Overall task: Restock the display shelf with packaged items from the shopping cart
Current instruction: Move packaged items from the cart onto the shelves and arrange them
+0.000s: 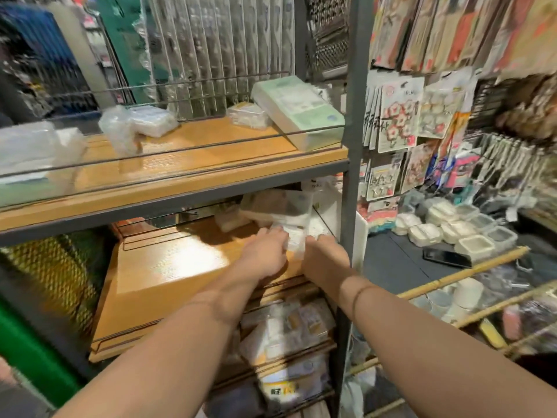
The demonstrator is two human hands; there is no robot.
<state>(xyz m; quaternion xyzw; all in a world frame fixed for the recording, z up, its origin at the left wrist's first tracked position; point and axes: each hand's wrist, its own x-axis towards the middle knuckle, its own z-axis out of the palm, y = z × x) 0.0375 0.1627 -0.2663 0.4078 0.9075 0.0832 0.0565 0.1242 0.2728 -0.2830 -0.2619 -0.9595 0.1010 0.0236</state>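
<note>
- The whole view was smeared by motion, so printing on every label was unreadable.
- The fingertips of both hands were hidden behind the packets they reached into, at the back right corner of the middle wooden shelf board of the grey metal-framed display rack.
- The left hand had its fingers curled onto a small clear plastic packet with white contents; it appeared to grip the packet's left edge.
- The right hand lay just beside it, against the same packet's right side; whether it pinched the packet or only touched it could not be told.
- Behind that packet stood a blurred cluster of similar clear packets, their count unclear.
- The packet looked flat, translucent and pale, standing roughly upright between the two hands.
- On the upper shelf lay a pale green and white rectangular box, tilted, plus crumpled clear bags with white contents.
- Lower shelves held more packaged goods, partly hidden by the forearms.
- No shopping cart could be made out with certainty.
</note>
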